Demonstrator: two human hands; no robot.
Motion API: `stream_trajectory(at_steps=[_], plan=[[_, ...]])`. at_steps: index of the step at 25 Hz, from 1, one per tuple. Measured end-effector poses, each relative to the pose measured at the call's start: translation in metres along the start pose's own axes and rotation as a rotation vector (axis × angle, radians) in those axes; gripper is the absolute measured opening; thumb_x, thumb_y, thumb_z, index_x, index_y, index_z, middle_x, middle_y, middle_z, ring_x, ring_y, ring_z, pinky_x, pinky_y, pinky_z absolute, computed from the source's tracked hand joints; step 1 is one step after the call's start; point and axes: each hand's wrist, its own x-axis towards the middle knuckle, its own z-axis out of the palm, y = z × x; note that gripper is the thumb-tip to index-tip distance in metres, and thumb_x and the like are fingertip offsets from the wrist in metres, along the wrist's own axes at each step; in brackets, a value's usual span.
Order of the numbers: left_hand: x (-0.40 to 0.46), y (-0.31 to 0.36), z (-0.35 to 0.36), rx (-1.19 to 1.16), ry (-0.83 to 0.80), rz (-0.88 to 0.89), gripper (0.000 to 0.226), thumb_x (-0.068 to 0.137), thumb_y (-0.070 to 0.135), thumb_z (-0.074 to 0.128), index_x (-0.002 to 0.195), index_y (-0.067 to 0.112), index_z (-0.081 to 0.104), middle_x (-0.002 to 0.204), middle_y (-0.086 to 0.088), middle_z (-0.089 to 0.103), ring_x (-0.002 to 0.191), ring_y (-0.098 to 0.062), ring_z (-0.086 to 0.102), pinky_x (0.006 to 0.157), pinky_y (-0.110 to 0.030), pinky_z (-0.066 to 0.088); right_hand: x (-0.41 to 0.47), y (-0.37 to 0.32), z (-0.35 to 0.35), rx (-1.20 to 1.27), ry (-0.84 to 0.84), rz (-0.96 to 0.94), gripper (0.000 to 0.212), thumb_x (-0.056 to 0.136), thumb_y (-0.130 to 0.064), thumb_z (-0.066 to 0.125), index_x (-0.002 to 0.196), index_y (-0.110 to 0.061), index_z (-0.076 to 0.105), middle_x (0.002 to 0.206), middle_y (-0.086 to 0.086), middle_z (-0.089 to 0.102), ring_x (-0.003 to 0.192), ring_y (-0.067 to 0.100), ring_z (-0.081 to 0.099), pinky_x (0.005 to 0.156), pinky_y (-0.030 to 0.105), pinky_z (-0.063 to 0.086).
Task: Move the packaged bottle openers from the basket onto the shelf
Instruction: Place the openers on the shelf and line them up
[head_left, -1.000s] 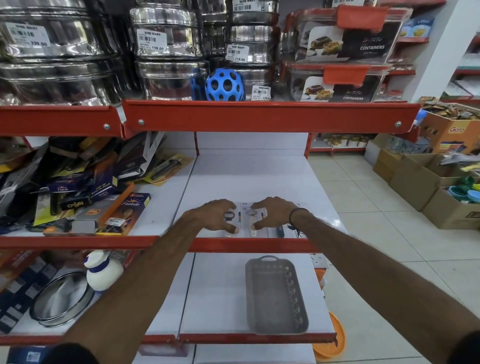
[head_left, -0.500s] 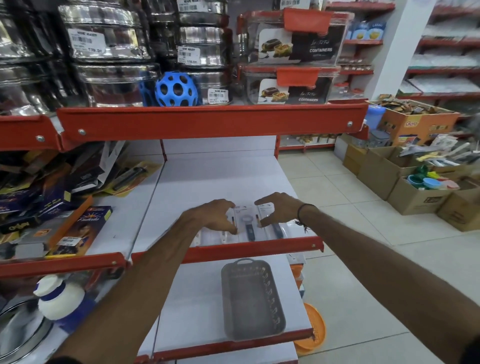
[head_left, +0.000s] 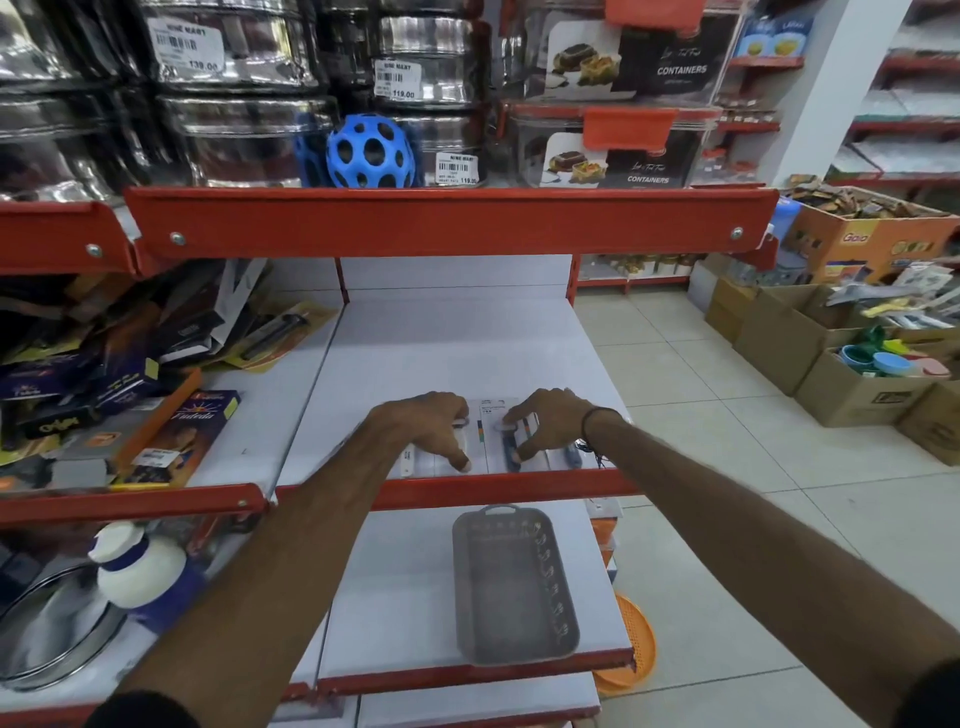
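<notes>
Several packaged bottle openers (head_left: 488, 441) lie flat in a row at the front of the white middle shelf (head_left: 457, 353), just behind its red lip. My left hand (head_left: 428, 428) rests on the left packages, fingers spread and pressing down. My right hand (head_left: 545, 423) rests on the right packages, fingertips on a dark-handled opener. Neither hand lifts a package. The grey plastic basket (head_left: 514, 587) stands on the shelf below, and I see nothing inside it.
Boxed knives and tools (head_left: 130, 374) crowd the shelf to the left. Steel containers (head_left: 234, 135) and a blue holed ball (head_left: 371, 151) sit on the upper shelf. Cardboard boxes (head_left: 831, 353) stand on the tiled floor at right. An orange tray (head_left: 634, 654) lies beside the lower shelf.
My hands have stayed on the packages, shifting them slightly along the shelf front. The camera has swung back left and closer.
</notes>
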Motion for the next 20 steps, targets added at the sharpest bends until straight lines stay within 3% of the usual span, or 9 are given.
stream_trajectory(at_steps=[4, 7, 9, 12, 17, 20], plan=[[0.001, 0.000, 0.000, 0.014, -0.011, 0.002, 0.092, 0.063, 0.054, 0.083, 0.137, 0.017, 0.043, 0.140, -0.004, 0.051, 0.120, -0.024, 0.052, 0.101, -0.041, 0.047, 0.000, 0.001, 0.000, -0.022, -0.005, -0.010, 0.066, 0.071, -0.053, 0.080, 0.131, -0.030, 0.064, 0.148, -0.002, 0.053, 0.132, 0.028, 0.049, 0.119, 0.055, 0.021], [0.003, 0.002, -0.005, 0.066, -0.029, -0.019, 0.091, 0.065, 0.058, 0.079, 0.138, 0.017, 0.042, 0.142, -0.006, 0.051, 0.125, -0.026, 0.049, 0.107, -0.046, 0.043, -0.003, 0.001, -0.004, -0.009, -0.031, -0.023, 0.069, 0.071, -0.053, 0.079, 0.134, -0.030, 0.061, 0.150, -0.001, 0.050, 0.134, 0.028, 0.048, 0.117, 0.052, 0.029], [0.004, 0.006, -0.005, 0.103, -0.003, -0.021, 0.093, 0.070, 0.060, 0.075, 0.144, 0.017, 0.038, 0.149, -0.008, 0.046, 0.137, -0.031, 0.039, 0.119, -0.051, 0.023, -0.007, 0.003, -0.012, 0.067, -0.011, -0.022, 0.071, 0.071, -0.051, 0.081, 0.135, -0.029, 0.060, 0.151, 0.000, 0.050, 0.135, 0.027, 0.048, 0.115, 0.046, 0.034], [0.006, 0.018, -0.008, 0.105, 0.077, 0.021, 0.092, 0.075, 0.060, 0.070, 0.147, 0.016, 0.034, 0.154, -0.009, 0.041, 0.144, -0.031, 0.032, 0.122, -0.052, -0.004, -0.015, 0.020, -0.032, 0.068, 0.036, -0.006, 0.069, 0.074, -0.043, 0.082, 0.137, -0.024, 0.058, 0.150, 0.002, 0.050, 0.137, 0.026, 0.046, 0.115, 0.044, 0.032], [0.018, 0.049, 0.004, 0.101, 0.085, 0.132, 0.088, 0.076, 0.068, 0.062, 0.146, 0.020, 0.037, 0.157, -0.004, 0.039, 0.144, -0.026, 0.035, 0.123, -0.054, -0.001, -0.031, 0.046, -0.042, -0.084, -0.026, 0.075, 0.075, 0.075, -0.037, 0.083, 0.142, -0.019, 0.053, 0.153, 0.004, 0.045, 0.140, 0.026, 0.042, 0.117, 0.043, 0.032], [0.020, 0.051, 0.018, 0.103, 0.084, 0.133, 0.088, 0.070, 0.072, 0.064, 0.140, 0.022, 0.044, 0.149, -0.002, 0.049, 0.137, -0.025, 0.044, 0.122, -0.054, 0.002, -0.030, 0.047, -0.035, -0.094, -0.076, 0.077, 0.075, 0.075, -0.036, 0.084, 0.141, -0.019, 0.054, 0.153, 0.005, 0.045, 0.139, 0.028, 0.043, 0.116, 0.042, 0.034]])
